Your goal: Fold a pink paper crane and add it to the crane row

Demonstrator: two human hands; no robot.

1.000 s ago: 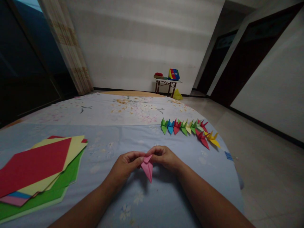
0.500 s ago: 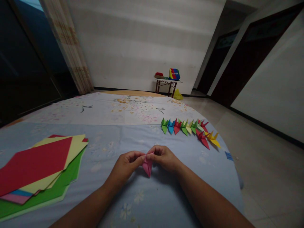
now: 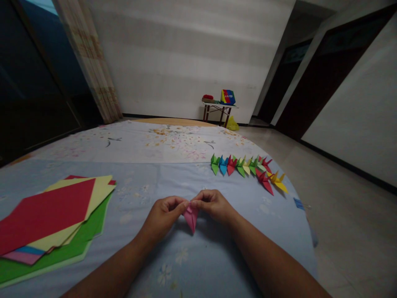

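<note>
A small folded pink origami piece (image 3: 191,218) hangs point-down between my two hands, above the blue part of the tablecloth. My left hand (image 3: 170,213) pinches its upper left edge between thumb and forefinger. On the other side, my right hand (image 3: 212,203) grips the upper right edge in the same kind of pinch. The thumbs almost meet at the top of the paper, and the fingers cover that upper part. Further off to the right, several folded paper cranes (image 3: 231,166) in green, blue, red and yellow stand in a row.
A stack of coloured paper sheets (image 3: 56,215) lies at the left, red on top. The round table wears a floral tablecloth (image 3: 139,145). A blue-handled clip or tool (image 3: 298,203) sits at its right edge. By the wall stands a small table (image 3: 218,106) with a colourful box (image 3: 228,97).
The pink piece has shifted slightly left and down, and more of its upper part shows between the thumbs. Both hands keep their pinch and have barely moved.
</note>
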